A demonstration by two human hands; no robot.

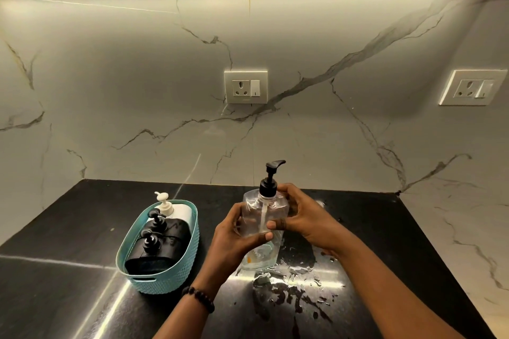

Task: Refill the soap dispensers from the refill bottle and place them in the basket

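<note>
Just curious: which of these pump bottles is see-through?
The clear bottle held in both hands; the three in the basket are opaque, two black, one white.

We see a black, glossy stone desk [68, 297] set against a marble-veined wall. On its left part stands a light blue oval plastic basket [165, 281] with a textured wall. To the right of it, a spread of clear spilled liquid [292, 283] lies in puddles and droplets on the desk surface.
</note>
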